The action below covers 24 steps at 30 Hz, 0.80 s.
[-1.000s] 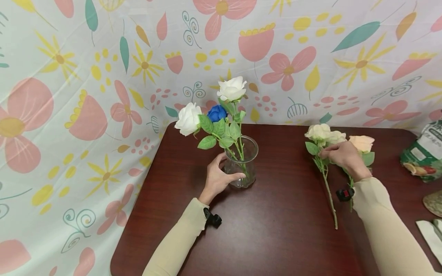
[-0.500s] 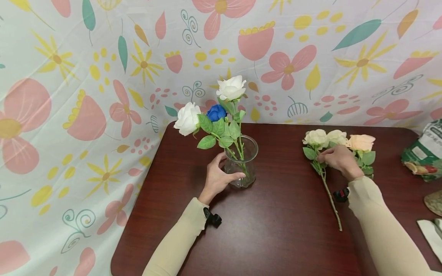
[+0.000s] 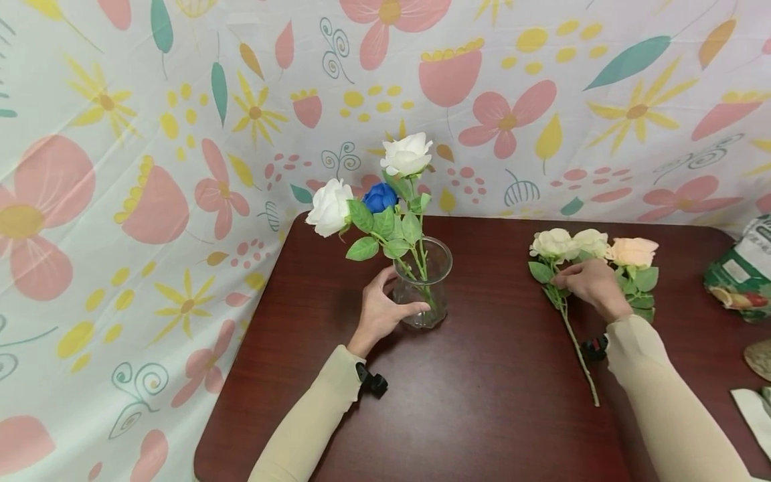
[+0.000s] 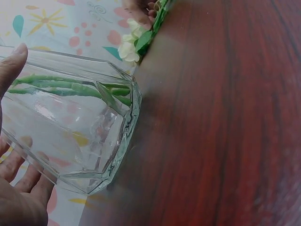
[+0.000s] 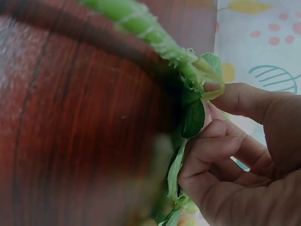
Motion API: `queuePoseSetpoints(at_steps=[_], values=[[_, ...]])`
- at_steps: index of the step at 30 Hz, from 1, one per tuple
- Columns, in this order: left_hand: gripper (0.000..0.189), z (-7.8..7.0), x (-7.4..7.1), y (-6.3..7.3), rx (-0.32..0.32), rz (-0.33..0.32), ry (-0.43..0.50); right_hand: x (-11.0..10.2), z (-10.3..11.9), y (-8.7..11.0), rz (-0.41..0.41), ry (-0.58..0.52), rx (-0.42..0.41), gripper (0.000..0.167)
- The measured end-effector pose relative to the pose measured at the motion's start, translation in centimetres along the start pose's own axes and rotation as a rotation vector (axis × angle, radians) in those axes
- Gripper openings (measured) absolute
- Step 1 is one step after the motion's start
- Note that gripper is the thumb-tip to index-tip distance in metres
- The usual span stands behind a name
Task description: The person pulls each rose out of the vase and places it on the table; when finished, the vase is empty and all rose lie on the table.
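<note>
In the head view my left hand (image 3: pixel 382 311) grips a clear glass vase (image 3: pixel 436 294), thumb in front and fingers behind. Out of the vase rise two white roses (image 3: pixel 406 154) and a blue rose (image 3: pixel 380 198). Their green stems (image 4: pixel 61 88) show through the glass in the left wrist view. My right hand (image 3: pixel 596 288) pinches the leafy stem (image 3: pixel 579 355) of a cream rose (image 3: pixel 553 245) lying on the table at the right. In the right wrist view thumb and fingertips meet at the stem (image 5: pixel 146 33), just by a leaf. Another cream rose (image 3: pixel 590 243) and a peach rose (image 3: pixel 632 252) lie alongside.
The dark red-brown table (image 3: pixel 482 402) backs onto a flower-patterned cloth (image 3: pixel 241 100). At the right edge stand a green and white bag (image 3: pixel 743 274), a partly cut-off round item (image 3: pixel 760 358) and something white (image 3: pixel 749 412).
My right hand has moved slightly left and toward me, and the cream rose's stem end has swung a little right. More of the peach rose's leaves show. The left hand holds still.
</note>
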<state>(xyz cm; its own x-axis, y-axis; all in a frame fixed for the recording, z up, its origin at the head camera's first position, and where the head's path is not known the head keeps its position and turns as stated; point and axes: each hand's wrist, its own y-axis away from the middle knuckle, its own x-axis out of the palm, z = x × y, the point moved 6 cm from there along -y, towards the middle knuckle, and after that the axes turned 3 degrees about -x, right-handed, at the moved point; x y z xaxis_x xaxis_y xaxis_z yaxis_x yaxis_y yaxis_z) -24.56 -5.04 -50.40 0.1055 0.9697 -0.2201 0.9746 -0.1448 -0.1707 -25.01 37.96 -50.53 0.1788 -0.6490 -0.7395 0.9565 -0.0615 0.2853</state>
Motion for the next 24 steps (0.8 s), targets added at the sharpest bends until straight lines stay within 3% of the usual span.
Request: queuePoseSetpoints(at_steps=[13,24], values=[[0.083,0.1,0.1,0.0,-0.009,-0.008,0.0,-0.3,0.6,0.6,-0.055,0.046,-0.034,0.047],[0.084,0.1,0.1,0.0,-0.016,-0.007,0.003,-1.2,2.3,1.6,-0.201,0.021,-0.048,0.04]])
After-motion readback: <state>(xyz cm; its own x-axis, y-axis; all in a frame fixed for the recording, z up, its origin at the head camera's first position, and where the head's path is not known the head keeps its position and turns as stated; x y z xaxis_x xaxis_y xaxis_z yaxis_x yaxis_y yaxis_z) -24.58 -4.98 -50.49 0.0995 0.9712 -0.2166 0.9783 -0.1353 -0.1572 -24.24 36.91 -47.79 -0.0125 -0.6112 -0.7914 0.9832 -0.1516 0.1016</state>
